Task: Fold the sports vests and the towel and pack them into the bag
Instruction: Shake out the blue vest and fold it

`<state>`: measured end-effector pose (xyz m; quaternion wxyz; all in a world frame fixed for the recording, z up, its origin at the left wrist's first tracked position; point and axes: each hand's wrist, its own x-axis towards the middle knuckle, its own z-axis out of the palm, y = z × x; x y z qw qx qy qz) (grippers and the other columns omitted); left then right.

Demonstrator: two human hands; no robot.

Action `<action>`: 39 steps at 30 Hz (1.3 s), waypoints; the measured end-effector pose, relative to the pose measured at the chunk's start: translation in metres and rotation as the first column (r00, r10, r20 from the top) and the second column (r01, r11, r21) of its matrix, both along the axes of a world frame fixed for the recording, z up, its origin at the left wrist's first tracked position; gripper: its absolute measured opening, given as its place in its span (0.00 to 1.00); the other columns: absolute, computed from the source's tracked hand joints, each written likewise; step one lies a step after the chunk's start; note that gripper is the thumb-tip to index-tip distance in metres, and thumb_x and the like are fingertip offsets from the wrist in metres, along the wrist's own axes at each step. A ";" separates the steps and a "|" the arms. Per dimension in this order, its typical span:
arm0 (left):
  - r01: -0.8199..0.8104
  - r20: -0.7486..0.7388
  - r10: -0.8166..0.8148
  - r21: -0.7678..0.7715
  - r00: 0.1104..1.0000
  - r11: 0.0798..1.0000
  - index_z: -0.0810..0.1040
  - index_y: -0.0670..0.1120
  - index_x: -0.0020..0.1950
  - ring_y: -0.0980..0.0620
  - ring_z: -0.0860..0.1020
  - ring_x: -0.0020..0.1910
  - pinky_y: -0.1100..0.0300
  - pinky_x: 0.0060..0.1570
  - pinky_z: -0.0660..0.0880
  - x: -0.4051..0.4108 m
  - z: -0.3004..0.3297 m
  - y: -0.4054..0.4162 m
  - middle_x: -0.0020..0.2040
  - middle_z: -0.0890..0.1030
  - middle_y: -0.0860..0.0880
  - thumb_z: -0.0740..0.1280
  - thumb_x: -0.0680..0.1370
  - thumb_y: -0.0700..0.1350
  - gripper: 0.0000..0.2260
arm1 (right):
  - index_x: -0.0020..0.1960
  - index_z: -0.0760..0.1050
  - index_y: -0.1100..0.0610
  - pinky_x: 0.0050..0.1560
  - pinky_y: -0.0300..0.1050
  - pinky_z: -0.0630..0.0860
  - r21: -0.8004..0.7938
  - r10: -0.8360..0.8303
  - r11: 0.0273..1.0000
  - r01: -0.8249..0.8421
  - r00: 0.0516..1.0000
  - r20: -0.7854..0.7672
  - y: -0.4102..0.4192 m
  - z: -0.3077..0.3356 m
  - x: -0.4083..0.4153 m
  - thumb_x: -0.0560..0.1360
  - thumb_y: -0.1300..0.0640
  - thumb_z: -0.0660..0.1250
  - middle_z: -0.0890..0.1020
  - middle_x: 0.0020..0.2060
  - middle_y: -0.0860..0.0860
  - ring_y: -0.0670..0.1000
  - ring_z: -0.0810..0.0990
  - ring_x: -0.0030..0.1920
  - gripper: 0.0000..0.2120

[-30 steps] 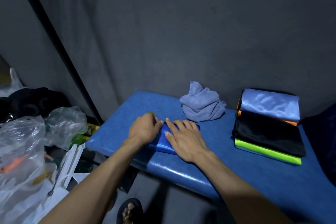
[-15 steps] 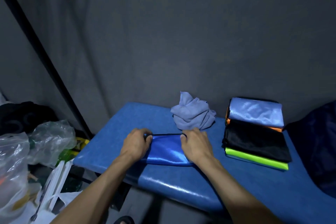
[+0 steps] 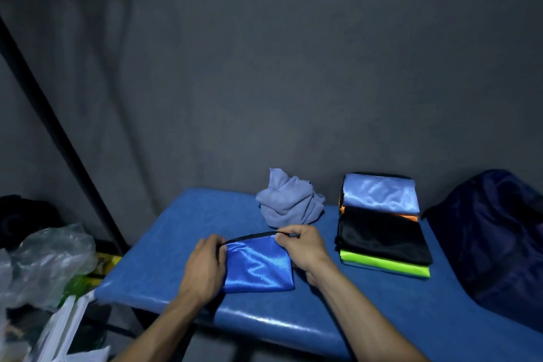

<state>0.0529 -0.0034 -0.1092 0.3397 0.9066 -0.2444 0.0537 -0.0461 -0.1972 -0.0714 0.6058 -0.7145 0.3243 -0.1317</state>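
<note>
Pinching the folded blue vest [image 3: 258, 266] at its far corners, left hand [image 3: 202, 264] and right hand [image 3: 304, 247] finished 1 fold mid-table; stacking at 3 o'clock seemed next.

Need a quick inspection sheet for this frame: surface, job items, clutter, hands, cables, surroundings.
Surface: blue padded bench, glossy front edge.
Job's things: blue vest folded small, lying on the bench; grey towel crumpled, unfolded; stack of folded vests, light blue on top, then orange, black, green; dark blue bag at the bench's right end.
Clutter: plastic bags left of the bench.
Grippers: left hand and right hand pinch the blue vest's black-trimmed top edge.
Cables: nothing seen.
Surroundings: grey curtain; black pole on the left.
</note>
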 end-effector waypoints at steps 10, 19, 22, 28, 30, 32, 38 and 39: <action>0.087 0.002 -0.087 -0.089 0.996 0.992 0.71 0.51 0.46 0.46 0.75 0.46 0.54 0.47 0.68 -0.029 0.011 -0.011 0.45 0.77 0.50 0.63 0.82 0.42 0.07 | 0.38 0.86 0.57 0.47 0.52 0.83 0.215 -0.172 0.966 0.143 0.977 0.124 -0.004 0.013 -0.040 0.70 0.65 0.77 0.87 0.37 0.52 0.54 0.85 0.41 0.06; 0.215 -0.112 -0.291 -0.440 0.950 0.872 0.81 0.49 0.46 0.59 0.79 0.43 0.70 0.45 0.72 -0.069 0.102 -0.106 0.43 0.83 0.56 0.69 0.80 0.42 0.05 | 0.43 0.85 0.58 0.41 0.36 0.79 0.048 -0.305 0.950 0.309 0.882 0.360 -0.083 0.078 -0.120 0.72 0.63 0.77 0.86 0.35 0.47 0.42 0.82 0.36 0.02; 0.268 -0.140 -0.367 -0.458 0.920 0.847 0.82 0.47 0.48 0.58 0.79 0.42 0.70 0.46 0.73 -0.081 0.110 -0.173 0.43 0.83 0.53 0.69 0.80 0.41 0.03 | 0.42 0.84 0.57 0.43 0.42 0.78 -0.017 -0.432 0.884 0.468 0.829 0.355 -0.135 0.077 -0.139 0.72 0.60 0.79 0.86 0.35 0.50 0.45 0.81 0.36 0.04; 0.169 -0.241 -0.247 -0.303 0.939 0.938 0.78 0.49 0.43 0.51 0.78 0.42 0.62 0.42 0.68 -0.088 0.079 -0.244 0.39 0.81 0.51 0.69 0.80 0.42 0.06 | 0.43 0.81 0.57 0.44 0.43 0.74 -0.327 -0.460 0.808 0.491 0.871 0.172 -0.184 0.048 -0.140 0.73 0.54 0.77 0.83 0.35 0.51 0.50 0.81 0.37 0.08; 0.104 -0.253 -0.192 -0.324 0.948 0.940 0.77 0.49 0.43 0.51 0.76 0.39 0.61 0.41 0.67 -0.093 0.063 -0.245 0.37 0.79 0.52 0.68 0.79 0.42 0.06 | 0.44 0.78 0.59 0.47 0.48 0.75 -0.477 -0.406 0.799 0.365 0.914 0.019 -0.187 0.038 -0.138 0.77 0.48 0.73 0.83 0.40 0.54 0.56 0.81 0.44 0.13; 0.052 -0.265 -0.150 -0.345 0.953 0.937 0.75 0.48 0.40 0.50 0.76 0.39 0.59 0.40 0.67 -0.092 0.054 -0.244 0.36 0.78 0.53 0.69 0.79 0.44 0.08 | 0.41 0.74 0.58 0.48 0.50 0.73 -0.454 -0.373 0.846 0.280 0.919 -0.128 -0.191 0.035 -0.139 0.79 0.43 0.67 0.81 0.42 0.55 0.60 0.79 0.48 0.19; 0.079 -0.480 -0.115 -0.094 0.870 0.992 0.77 0.47 0.47 0.49 0.74 0.48 0.58 0.48 0.68 -0.083 0.059 -0.248 0.41 0.76 0.51 0.63 0.82 0.56 0.14 | 0.56 0.75 0.61 0.56 0.48 0.73 -0.216 -0.249 0.959 0.182 0.906 -0.342 -0.194 0.042 -0.141 0.80 0.34 0.57 0.78 0.56 0.56 0.59 0.78 0.59 0.29; 0.072 -0.519 -0.125 -0.120 0.846 0.990 0.78 0.47 0.57 0.47 0.75 0.53 0.59 0.52 0.69 -0.082 0.060 -0.248 0.49 0.78 0.50 0.63 0.82 0.56 0.14 | 0.62 0.76 0.62 0.57 0.48 0.73 -0.184 -0.241 0.965 0.187 0.909 -0.340 -0.195 0.042 -0.141 0.80 0.33 0.57 0.78 0.59 0.57 0.58 0.78 0.60 0.32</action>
